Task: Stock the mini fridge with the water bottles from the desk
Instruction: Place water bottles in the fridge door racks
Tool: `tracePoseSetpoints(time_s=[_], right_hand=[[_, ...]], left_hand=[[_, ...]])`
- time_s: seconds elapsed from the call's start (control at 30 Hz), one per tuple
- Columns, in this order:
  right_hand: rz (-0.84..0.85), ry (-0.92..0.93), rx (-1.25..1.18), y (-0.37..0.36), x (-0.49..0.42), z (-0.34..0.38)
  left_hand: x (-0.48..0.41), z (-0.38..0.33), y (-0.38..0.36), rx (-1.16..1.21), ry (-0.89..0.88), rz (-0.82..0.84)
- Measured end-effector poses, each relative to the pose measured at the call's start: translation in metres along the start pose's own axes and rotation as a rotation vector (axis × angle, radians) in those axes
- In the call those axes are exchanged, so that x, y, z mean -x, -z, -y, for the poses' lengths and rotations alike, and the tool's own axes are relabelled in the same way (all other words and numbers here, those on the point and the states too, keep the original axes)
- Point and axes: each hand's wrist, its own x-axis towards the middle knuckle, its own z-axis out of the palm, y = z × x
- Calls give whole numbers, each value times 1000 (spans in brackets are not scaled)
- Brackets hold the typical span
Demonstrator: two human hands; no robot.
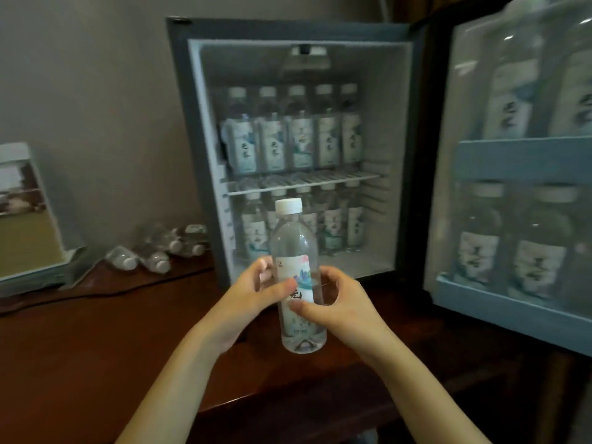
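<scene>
While my left hand (253, 294) and right hand (339, 304) grip an upright water bottle (296, 248), I am mid-carry; next I should set it on the bare front floor of the mini fridge (181, 91).

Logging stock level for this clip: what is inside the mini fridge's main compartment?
On the wire shelf, five upright bottles stand in a row. Beneath it is a lower row; the held bottle covers part of it, so its count cannot be told.

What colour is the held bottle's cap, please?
White; the cap shows clearly in the head view.
</scene>
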Motion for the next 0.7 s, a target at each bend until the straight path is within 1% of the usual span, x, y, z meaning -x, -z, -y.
tracePoseSetpoints(time_s=[0.17,0.3,0.4,0.5,0.53,0.6,0.7], right_hand=[[-177,33,115,87,40,8],[-325,111,243,146,72,16],[-441,185,351,179,93,21],[-559,228,442,204,108,26],[-587,234,465,210,111,27],[-644,241,522,223,115,28],[-713,203,574,236,117,26]], left_hand=[[-33,-15,-90,-3,-137,153],[-52,-31,-155,21,-271,313],[-61,-40,-192,30,-323,410],[-69,-47,-223,3,-364,469],[-71,-49,-232,-15,-390,470],[-74,-53,-248,-55,-461,417],[-76,-54,-265,-114,-628,237]])
